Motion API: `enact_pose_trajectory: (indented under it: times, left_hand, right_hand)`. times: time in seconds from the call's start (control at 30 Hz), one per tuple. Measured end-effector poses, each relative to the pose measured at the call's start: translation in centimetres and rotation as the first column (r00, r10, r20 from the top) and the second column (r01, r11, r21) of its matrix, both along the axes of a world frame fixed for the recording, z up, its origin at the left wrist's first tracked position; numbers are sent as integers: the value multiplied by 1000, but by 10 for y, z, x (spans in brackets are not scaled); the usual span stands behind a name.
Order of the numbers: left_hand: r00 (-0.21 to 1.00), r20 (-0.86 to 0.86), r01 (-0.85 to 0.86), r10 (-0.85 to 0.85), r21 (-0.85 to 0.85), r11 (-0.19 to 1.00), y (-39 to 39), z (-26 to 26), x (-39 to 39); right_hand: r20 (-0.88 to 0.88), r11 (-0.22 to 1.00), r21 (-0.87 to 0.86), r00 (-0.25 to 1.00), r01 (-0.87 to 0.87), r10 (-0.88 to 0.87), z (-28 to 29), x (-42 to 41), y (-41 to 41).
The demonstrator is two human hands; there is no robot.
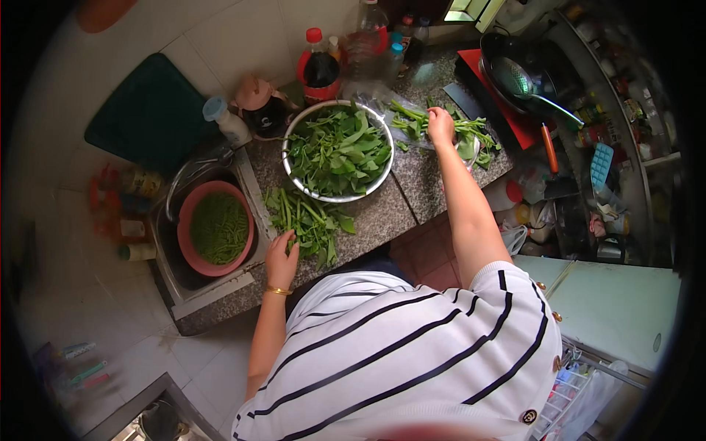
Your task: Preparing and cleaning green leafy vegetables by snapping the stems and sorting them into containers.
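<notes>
My right hand (441,128) is closed over a bunch of leafy green stems (469,129), which lies on a clear plastic bag (405,102) on the granite counter. At the counter's front, my left hand (282,263) rests beside a second pile of leafy greens (309,223). Its fingers are a little apart at the pile's edge, with nothing seen in them. Between the hands stands a round metal basin (390,160) heaped with loose green leaves (342,151). A wide blade (463,100) lies beyond the right-hand bunch, its handle not visible.
Left is a sink (165,264) with a faucet (179,182) and a pink basin (185,251) of cut greens in water. Bottles (321,69) and a lidded jug (262,110) line the wall. A wok (543,71) with a skimmer (510,77) stands right, near crowded shelves (662,160).
</notes>
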State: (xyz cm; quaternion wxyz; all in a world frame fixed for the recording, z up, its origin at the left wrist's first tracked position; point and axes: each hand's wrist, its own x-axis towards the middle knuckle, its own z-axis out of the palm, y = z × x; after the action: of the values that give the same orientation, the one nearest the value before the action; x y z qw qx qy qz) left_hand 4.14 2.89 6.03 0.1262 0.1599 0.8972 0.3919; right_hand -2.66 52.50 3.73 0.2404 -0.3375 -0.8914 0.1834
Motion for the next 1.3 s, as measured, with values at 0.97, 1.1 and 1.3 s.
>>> enact_pose_trajectory:
  times: [0.97,1.1,1.3]
  left_hand:
    - [992,-26,122,-120,98,988,12,23,-7]
    - [982,-93,174,-165,105,979,11,33,-16]
    - [966,-181,212,-184,155,965,14,56,-24]
  right_hand:
    - [-266,878,184,837,-442,478,164,20,28]
    - [-299,763,552,775,-335,557,254,25,-13]
    - [-227,675,633,743,-379,630,299,15,-31]
